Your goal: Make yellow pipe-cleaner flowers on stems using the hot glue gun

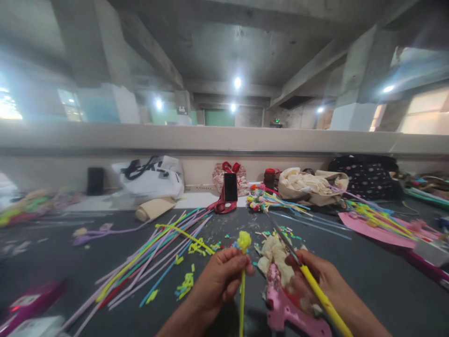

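My left hand (219, 281) pinches a yellow stem (242, 299) topped with a small fuzzy yellow flower (244, 240), held upright over the dark table (368, 276). My right hand (317, 276) grips a long tool with a yellow handle (324, 299) and a thin metal point (278, 229) aimed away from me. A pink glue gun (287, 311) lies between my hands, just below them. Crumpled cream paper (277, 255) sits behind it.
Many coloured straws (154, 262) fan across the table to the left, with cut yellow and green bits (185, 283). A black phone (230, 187) stands at the back, beside bags (150, 180) and finished flowers (259, 199). A pink sheet (372, 229) lies to the right.
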{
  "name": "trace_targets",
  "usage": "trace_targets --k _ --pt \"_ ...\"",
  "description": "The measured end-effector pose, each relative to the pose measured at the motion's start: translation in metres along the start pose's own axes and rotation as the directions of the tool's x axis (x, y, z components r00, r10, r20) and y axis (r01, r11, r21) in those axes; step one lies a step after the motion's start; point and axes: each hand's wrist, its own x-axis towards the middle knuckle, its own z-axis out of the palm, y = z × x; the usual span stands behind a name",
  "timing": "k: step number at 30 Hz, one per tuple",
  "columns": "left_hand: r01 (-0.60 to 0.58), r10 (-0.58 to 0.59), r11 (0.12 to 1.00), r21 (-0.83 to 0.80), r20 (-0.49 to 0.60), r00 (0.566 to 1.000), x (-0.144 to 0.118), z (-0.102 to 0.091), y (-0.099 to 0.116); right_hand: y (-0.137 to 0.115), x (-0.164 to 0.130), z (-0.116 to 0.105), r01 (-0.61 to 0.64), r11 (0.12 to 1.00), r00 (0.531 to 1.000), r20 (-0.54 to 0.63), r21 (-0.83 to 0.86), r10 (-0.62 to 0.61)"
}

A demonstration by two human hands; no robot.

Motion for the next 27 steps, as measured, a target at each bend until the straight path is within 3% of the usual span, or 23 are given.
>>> trace_targets --k 5,15,24,27 --pt "-0.018 0.019 0.999 -0.04 0.024 1.0 0.0 -0.001 0.002 -0.01 0.001 -0.004 -0.096 0.994 0.99 0.106 0.057 0.09" --pt "0.013 -0.013 0.999 -0.029 0.018 1.0 0.0 0.001 0.003 -0.012 0.001 -0.007 -0.049 0.965 0.987 0.133 -0.259 0.086" --pt "-0.037 0.037 0.999 -0.002 0.038 0.999 -0.003 0.005 0.001 -0.018 -0.003 0.008 -0.028 0.896 0.995 0.076 -0.444 0.068" --pt "-0.036 0.036 0.999 -0.011 0.054 0.998 -0.003 0.006 -0.001 -0.019 -0.005 0.014 -0.043 0.871 0.999 -0.001 -0.489 0.049"
